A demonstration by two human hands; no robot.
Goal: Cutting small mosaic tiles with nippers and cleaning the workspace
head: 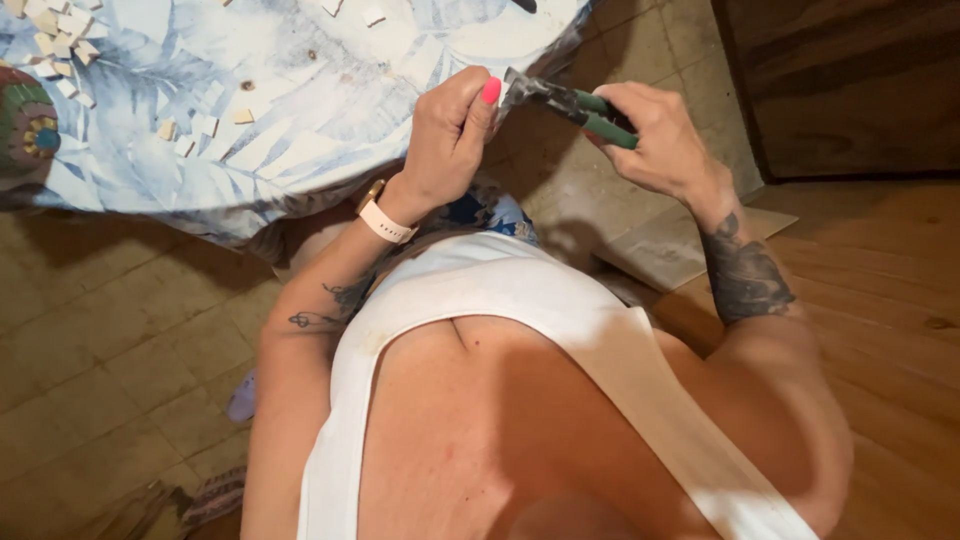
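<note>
Here, your left fingers (pixel 480 100) are pinched narrow around something too small to make out, held right at the metal nose of the nippers (pixel 560 100). The left hand (pixel 445 140) is therefore the one nearest the biting end. Your right hand (pixel 655 135) is closed round the green handles, squeezing them together. The tool's long axis runs from that hand up and leftward, nose pointing at your left thumb, so the two hands meet above the edge of the bench (pixel 300 170). The nippers look dull grey at the head and green at the grips. Further out, small pale tile pieces (pixel 60 40) lie scattered on the blue leaf-patterned cloth (pixel 140 150), well apart from both hands.
</note>
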